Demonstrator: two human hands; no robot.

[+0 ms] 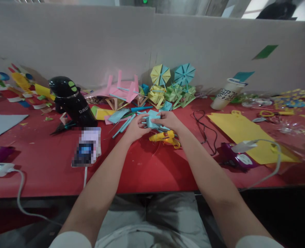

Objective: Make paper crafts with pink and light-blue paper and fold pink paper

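Observation:
Both hands meet over the middle of the red table around a small folded blue paper piece (150,121). My left hand (137,129) grips it from the left, its fingers curled behind the paper. From the right, my right hand (171,120) pinches the same piece between thumb and fingers. Just below lies a yellow hot glue gun (165,136), close to the right wrist. Rolled blue paper sticks (124,125) lie left of the hands, and more blue paper is partly hidden behind the fingers.
Folded paper flowers (184,74) and a pink paper piece (122,90) stand at the back. A black bottle (74,103) and a phone (86,148) are left. On the right are a black cable (205,131), yellow sheets (235,131), a purple power socket (239,156) and a cup (226,94).

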